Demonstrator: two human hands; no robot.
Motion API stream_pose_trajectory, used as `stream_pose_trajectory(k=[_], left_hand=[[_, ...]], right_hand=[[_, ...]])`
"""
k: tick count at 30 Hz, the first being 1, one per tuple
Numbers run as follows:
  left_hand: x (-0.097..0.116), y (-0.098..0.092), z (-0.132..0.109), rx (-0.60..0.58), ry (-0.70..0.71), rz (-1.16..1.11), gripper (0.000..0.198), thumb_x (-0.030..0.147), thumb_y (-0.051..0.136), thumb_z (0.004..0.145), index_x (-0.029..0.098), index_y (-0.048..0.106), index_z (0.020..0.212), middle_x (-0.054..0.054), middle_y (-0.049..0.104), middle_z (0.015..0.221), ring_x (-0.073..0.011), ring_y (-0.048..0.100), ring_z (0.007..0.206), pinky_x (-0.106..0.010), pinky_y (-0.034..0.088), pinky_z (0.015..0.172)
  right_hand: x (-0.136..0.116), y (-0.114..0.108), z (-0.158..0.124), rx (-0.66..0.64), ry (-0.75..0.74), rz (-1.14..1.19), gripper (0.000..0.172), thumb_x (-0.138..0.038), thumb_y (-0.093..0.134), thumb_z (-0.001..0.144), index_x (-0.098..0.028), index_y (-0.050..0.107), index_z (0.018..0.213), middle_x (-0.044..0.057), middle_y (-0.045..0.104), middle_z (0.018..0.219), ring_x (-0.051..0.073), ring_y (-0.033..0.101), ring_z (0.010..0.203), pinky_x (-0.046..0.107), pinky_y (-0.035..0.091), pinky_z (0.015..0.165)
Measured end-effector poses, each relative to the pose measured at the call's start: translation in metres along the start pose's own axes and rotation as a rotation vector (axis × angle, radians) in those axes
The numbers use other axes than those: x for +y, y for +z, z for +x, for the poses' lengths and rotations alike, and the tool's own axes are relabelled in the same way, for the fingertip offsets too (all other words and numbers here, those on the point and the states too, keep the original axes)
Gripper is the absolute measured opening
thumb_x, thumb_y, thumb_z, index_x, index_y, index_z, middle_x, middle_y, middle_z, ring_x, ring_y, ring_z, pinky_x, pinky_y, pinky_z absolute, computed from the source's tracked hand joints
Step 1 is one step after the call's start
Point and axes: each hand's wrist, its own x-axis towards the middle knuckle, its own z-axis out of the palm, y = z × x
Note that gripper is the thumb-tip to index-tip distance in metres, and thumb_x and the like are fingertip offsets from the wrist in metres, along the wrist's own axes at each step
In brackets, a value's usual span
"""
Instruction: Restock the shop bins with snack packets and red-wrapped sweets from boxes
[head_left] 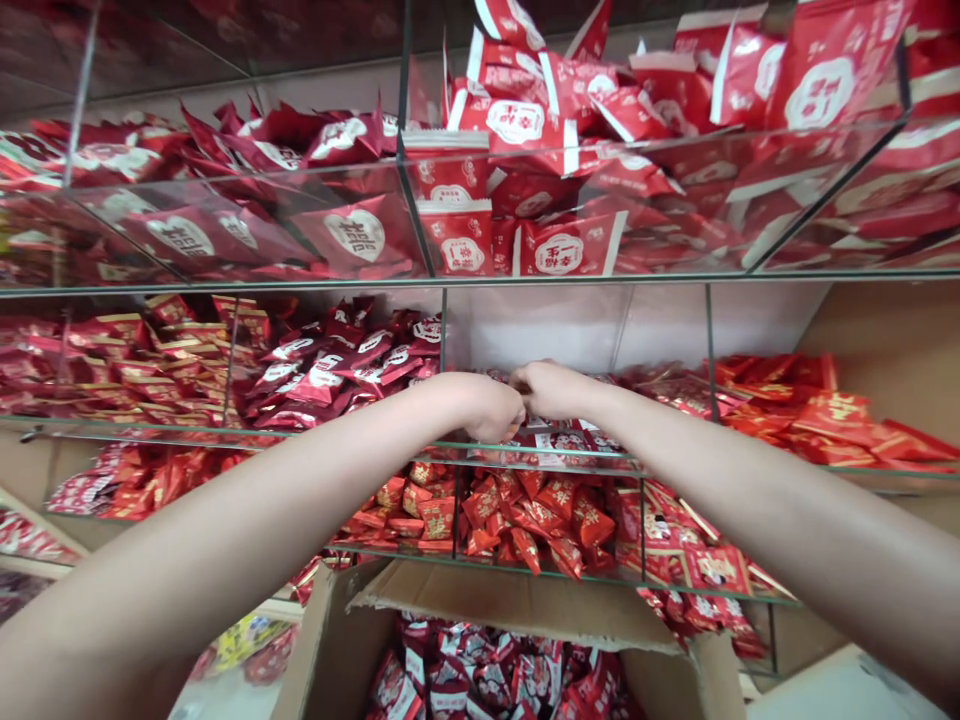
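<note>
Both hands reach into a clear-walled compartment on the middle shelf, close together over a layer of dark red and white candy packets [570,440]. My left hand [491,408] is closed, its fingers curled down at the compartment's front. Beside it, almost touching, my right hand [551,388] is closed too, with its fingertips bent down toward the packets. Whatever either hand grips is hidden behind the fingers. Below stands an open cardboard box [517,600], with many red and white packets [480,670] inside.
A glass shelf edge [300,288] runs above my hands. Large red packets [559,250] and maroon packets [352,235] fill the upper bins. Maroon packets [322,370] lie left of my hands, orange-red packets [832,410] right. Small red-gold packets [532,510] sit below.
</note>
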Motion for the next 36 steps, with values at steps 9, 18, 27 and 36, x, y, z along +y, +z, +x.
stream_pose_trajectory(k=[9,18,27,36], left_hand=[[-0.003,0.008,0.0,0.263,-0.078,-0.089,0.041,0.018,0.062,0.054,0.013,0.056,0.094,-0.011,0.063,0.092,-0.0222,0.059,0.075,-0.028,0.046,0.063],[-0.009,0.017,0.006,1.119,-0.188,-0.638,0.046,0.03,0.063,0.062,0.015,0.043,0.1,-0.008,0.056,0.098,-0.0196,0.055,0.09,-0.029,0.045,0.077],[-0.001,0.028,0.013,1.036,0.027,-1.608,0.034,0.02,0.05,0.078,0.018,0.029,0.105,0.003,0.052,0.07,-0.0066,0.054,0.047,-0.02,0.046,0.045],[0.009,0.035,-0.009,1.145,-0.133,-1.072,0.032,0.024,0.035,0.084,0.019,0.032,0.115,0.005,0.051,0.058,-0.0079,0.051,0.044,-0.02,0.042,0.048]], right_hand=[[0.0,-0.012,-0.006,-0.031,0.096,0.13,0.015,-0.013,0.046,0.068,-0.015,0.059,0.074,0.005,0.063,0.07,0.014,0.057,0.062,0.021,0.042,0.055],[-0.007,-0.031,-0.013,0.248,0.281,1.222,0.019,-0.034,0.049,0.078,-0.016,0.05,0.081,0.002,0.055,0.068,0.009,0.05,0.052,0.023,0.048,0.048],[-0.01,-0.028,-0.017,0.697,0.166,0.337,0.03,-0.039,0.034,0.083,-0.019,0.048,0.065,0.002,0.053,0.057,0.014,0.052,0.056,0.023,0.037,0.056],[-0.001,-0.024,-0.013,0.403,0.304,0.272,0.03,-0.034,0.036,0.081,-0.017,0.054,0.065,0.008,0.06,0.071,0.018,0.054,0.074,0.024,0.037,0.065]])
